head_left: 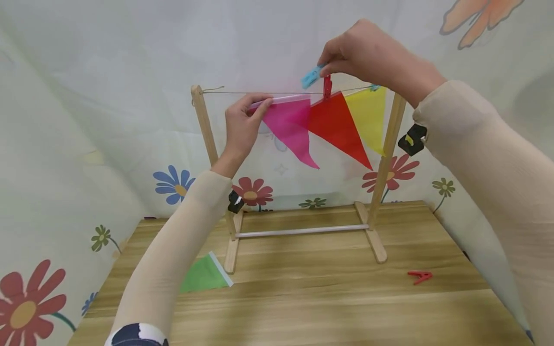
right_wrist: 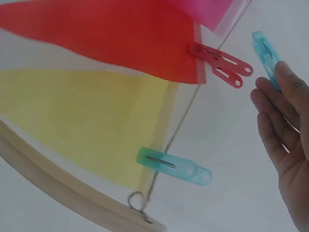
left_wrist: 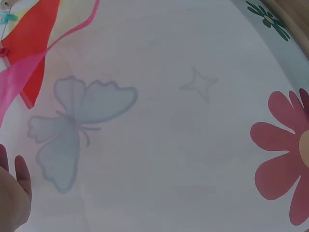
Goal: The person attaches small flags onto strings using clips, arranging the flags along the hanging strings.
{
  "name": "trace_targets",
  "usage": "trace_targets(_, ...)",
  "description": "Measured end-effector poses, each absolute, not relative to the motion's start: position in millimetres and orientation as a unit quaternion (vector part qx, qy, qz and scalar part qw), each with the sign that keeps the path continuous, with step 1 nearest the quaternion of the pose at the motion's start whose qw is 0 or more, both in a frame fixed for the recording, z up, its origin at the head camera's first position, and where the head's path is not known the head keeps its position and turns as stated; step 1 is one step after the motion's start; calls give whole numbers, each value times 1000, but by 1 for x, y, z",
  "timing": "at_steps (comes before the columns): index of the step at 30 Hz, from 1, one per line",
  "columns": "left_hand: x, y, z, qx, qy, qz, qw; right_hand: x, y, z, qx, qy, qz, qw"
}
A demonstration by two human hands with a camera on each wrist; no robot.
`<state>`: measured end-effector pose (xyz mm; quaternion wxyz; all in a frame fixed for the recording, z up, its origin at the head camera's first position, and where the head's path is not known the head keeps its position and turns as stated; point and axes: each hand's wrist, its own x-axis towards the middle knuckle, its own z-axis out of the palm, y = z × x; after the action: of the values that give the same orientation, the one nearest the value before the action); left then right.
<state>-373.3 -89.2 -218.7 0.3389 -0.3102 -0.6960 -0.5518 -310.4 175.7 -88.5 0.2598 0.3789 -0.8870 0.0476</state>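
In the head view my left hand (head_left: 243, 126) pinches the upper left corner of a pink triangular flag (head_left: 291, 122), holding its white top edge along the string (head_left: 246, 92). My right hand (head_left: 359, 50) pinches a blue clothespin (head_left: 312, 77) above the string, apart from the pink flag. Beside it a red clothespin (right_wrist: 222, 64) clips a red flag (right_wrist: 120, 38) to the string. Further right a second blue clothespin (right_wrist: 174, 165) fastens a yellow flag (right_wrist: 96, 111). The pink flag overlaps the red one. In the left wrist view only part of my left hand (left_wrist: 13, 195) shows.
A wooden stand with a left post (head_left: 204, 120), a right post (head_left: 391, 134) and a pale lower bar (head_left: 303, 231) stands on the wooden table (head_left: 311, 307). A green flag (head_left: 205, 275) lies at the left, a red clothespin (head_left: 420, 276) at the right. Flowered cloth hangs behind.
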Motion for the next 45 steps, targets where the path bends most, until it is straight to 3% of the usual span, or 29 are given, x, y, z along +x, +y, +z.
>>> trace_targets(20,-375,-86,-213,-323,-697,-539,344,-320,141,-71,357,-917,-59,170)
trace_targets(45,-378,-67,-212,-311,-692,-552,347,-338,146,-77,373,-918,-29,133)
